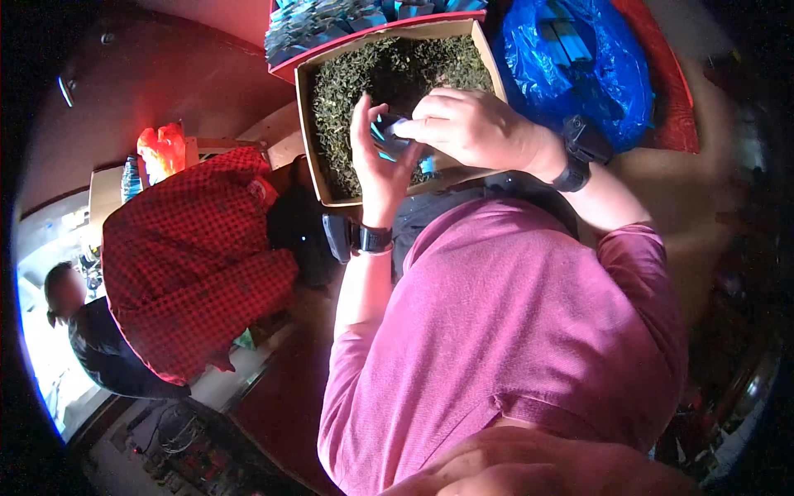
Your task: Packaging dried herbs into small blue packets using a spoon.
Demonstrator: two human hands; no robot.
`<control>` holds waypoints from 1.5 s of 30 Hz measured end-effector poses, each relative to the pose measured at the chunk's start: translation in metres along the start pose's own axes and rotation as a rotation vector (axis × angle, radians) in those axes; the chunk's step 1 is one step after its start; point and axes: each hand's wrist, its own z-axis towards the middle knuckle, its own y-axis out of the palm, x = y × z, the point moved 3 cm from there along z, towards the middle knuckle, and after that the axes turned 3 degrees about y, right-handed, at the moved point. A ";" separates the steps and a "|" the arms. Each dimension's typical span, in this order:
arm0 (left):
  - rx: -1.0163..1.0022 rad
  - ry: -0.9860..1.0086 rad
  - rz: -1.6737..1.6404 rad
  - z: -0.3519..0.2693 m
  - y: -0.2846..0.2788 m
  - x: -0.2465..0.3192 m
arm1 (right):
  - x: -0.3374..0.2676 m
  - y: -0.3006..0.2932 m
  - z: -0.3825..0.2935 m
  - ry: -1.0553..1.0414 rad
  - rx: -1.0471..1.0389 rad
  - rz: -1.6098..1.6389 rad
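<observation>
My left hand is around a small blue-and-dark packet, fingers raised and thumb across on the right. From the right, my right hand meets it, thumb and fingertips pinched at a pale, shiny part near its top. The fingers hide much of the packet. Both hands are above a shallow cardboard box of dried, dark-green chopped leaves. The leaf layer has a darker hollow near the hands. A small blue piece shows just under my right hand.
Behind the box stands a red tray with many blue packets. A blue plastic bag at the right holds flat blue pieces. To the left are a person in a red checked garment, an orange bag and another person.
</observation>
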 end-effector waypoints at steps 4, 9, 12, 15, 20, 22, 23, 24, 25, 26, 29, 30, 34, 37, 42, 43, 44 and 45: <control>-0.137 0.169 0.349 0.014 -0.005 0.013 | 0.006 -0.011 -0.004 0.027 0.150 0.044; -0.322 0.099 0.410 0.026 -0.024 0.022 | 0.030 -0.033 -0.028 0.360 0.319 0.245; -0.450 0.009 0.340 0.032 -0.038 0.031 | 0.047 -0.026 -0.048 0.505 0.313 0.380; -0.456 0.005 0.355 0.038 -0.048 0.027 | 0.060 -0.013 -0.062 0.570 0.324 0.466; -0.342 0.050 0.425 0.053 -0.052 0.037 | 0.069 -0.003 -0.070 0.572 0.331 0.429; -0.258 0.063 0.342 0.061 -0.058 0.036 | 0.068 0.002 -0.070 0.554 0.313 0.417; -0.187 0.073 0.314 0.065 -0.061 0.025 | 0.069 0.004 -0.070 0.547 0.298 0.398; -0.150 0.068 0.356 0.075 -0.059 0.034 | 0.070 0.007 -0.070 0.501 0.326 0.394; -0.113 0.063 0.398 0.085 -0.056 0.042 | 0.071 0.010 -0.072 0.512 0.313 0.413; -0.057 0.113 0.305 0.092 -0.056 0.027 | 0.073 0.014 -0.074 0.523 0.300 0.433; 0.007 0.218 0.349 0.123 -0.048 0.018 | 0.071 0.024 -0.079 0.525 0.245 0.353; 0.027 0.243 0.328 0.136 -0.042 0.016 | 0.070 0.023 -0.080 0.494 0.274 0.333; 0.113 0.368 0.412 0.163 -0.022 0.014 | 0.069 0.025 -0.081 0.463 0.253 0.267; 0.102 0.343 0.437 0.176 -0.012 -0.005 | 0.071 0.028 -0.082 0.416 0.289 0.231; 0.160 0.314 0.533 0.186 -0.003 -0.027 | 0.071 0.027 -0.081 0.421 0.256 0.196; 0.176 0.333 0.532 0.187 -0.004 -0.028 | 0.071 0.027 -0.081 0.426 0.255 0.197; 0.193 0.352 0.531 0.187 -0.005 -0.028 | 0.071 0.027 -0.082 0.430 0.252 0.196; 0.225 0.314 0.442 0.186 -0.006 -0.026 | 0.070 0.027 -0.082 0.431 0.249 0.194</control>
